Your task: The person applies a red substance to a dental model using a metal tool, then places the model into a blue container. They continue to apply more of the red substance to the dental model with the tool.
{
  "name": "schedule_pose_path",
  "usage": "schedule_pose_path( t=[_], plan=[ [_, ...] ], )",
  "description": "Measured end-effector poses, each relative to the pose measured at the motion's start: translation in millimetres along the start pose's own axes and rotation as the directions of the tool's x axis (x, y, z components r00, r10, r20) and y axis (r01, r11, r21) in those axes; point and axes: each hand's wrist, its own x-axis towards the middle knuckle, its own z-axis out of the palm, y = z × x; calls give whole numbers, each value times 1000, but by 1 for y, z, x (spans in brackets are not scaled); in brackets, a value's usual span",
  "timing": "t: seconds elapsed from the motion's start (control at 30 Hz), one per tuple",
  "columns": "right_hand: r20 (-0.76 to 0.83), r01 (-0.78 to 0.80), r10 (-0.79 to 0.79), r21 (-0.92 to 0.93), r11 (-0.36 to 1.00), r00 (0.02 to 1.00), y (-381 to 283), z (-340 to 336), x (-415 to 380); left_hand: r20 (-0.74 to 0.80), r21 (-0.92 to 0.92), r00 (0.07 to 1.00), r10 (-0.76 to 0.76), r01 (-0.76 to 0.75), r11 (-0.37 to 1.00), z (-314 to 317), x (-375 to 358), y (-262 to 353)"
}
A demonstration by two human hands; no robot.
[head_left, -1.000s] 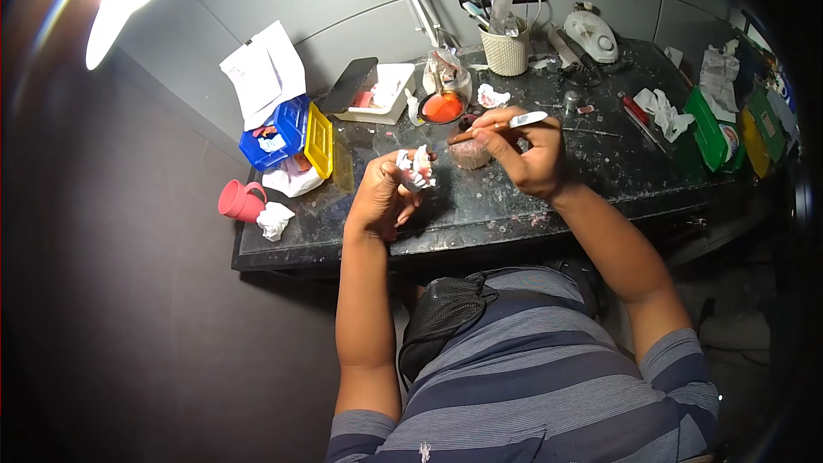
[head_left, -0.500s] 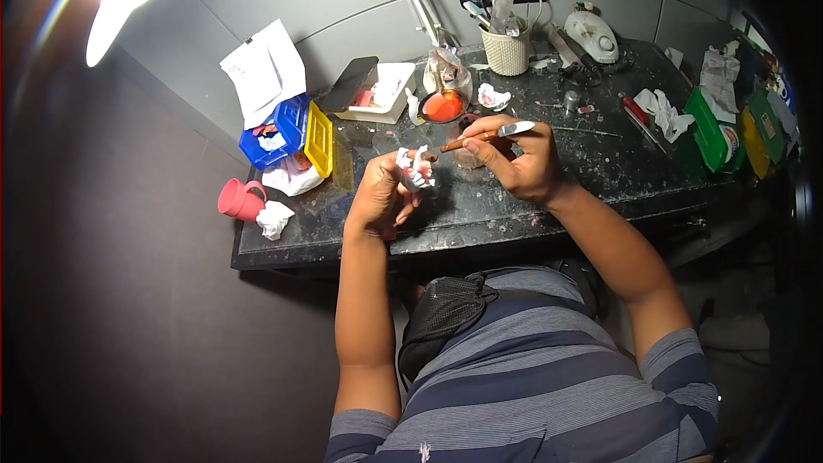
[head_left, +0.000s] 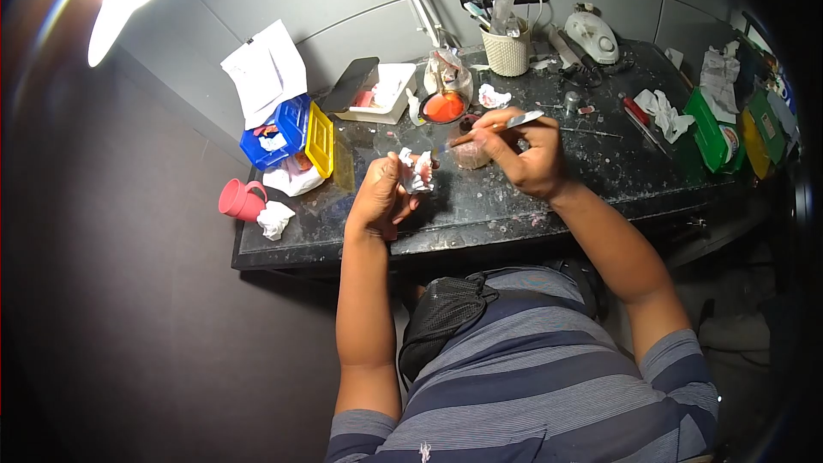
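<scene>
My left hand (head_left: 377, 197) is closed on a dental model (head_left: 417, 173), white with pink wax-like gum and a row of teeth, held up above the bench front. My right hand (head_left: 527, 154) pinches a wax knife (head_left: 521, 119) with a brown handle and a broad shiny blade. The blade points up and away to the right, and the handle's other end points down toward the model, apart from it. Just behind my right fingers stands a small glass jar (head_left: 468, 154) with pinkish contents, partly covered by the hand.
On the black bench (head_left: 343, 223) are a white box (head_left: 394, 111), a dish of red-orange material (head_left: 444, 106), another white-and-pink piece (head_left: 493, 96) and a tool cup (head_left: 506, 51). A pink mug (head_left: 240, 199), blue-yellow box (head_left: 319, 141) and crumpled tissue (head_left: 274, 219) sit left; green container (head_left: 713, 133) right.
The knife's handle end has drawn back from the model toward the glass jar, and my right hand has shifted slightly. The model has turned a little in my left hand.
</scene>
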Motion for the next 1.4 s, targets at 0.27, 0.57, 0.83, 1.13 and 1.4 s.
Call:
schedule_pose_path(
  t=[0.27,0.57,0.83,1.13,1.4],
  plan=[
    [-302,-16,17,9,1000,953,18,-18,8,-18,-59,1000,-7,6,998,10,-2,4],
    [-298,-106,126,82,991,946,14,-20,6,-51,-74,998,-25,21,997,14,-5,6],
    [-99,-73,97,225,972,990,10,-6,-1,-44,-62,999,-29,26,998,12,-4,5],
    [114,-73,67,51,996,991,5,-3,-5,-52,-34,999,-6,5,999,14,-4,6],
    [132,-103,94,62,993,987,2,0,-6,-26,9,1000,-6,7,1000,4,-4,-4]
  ],
)
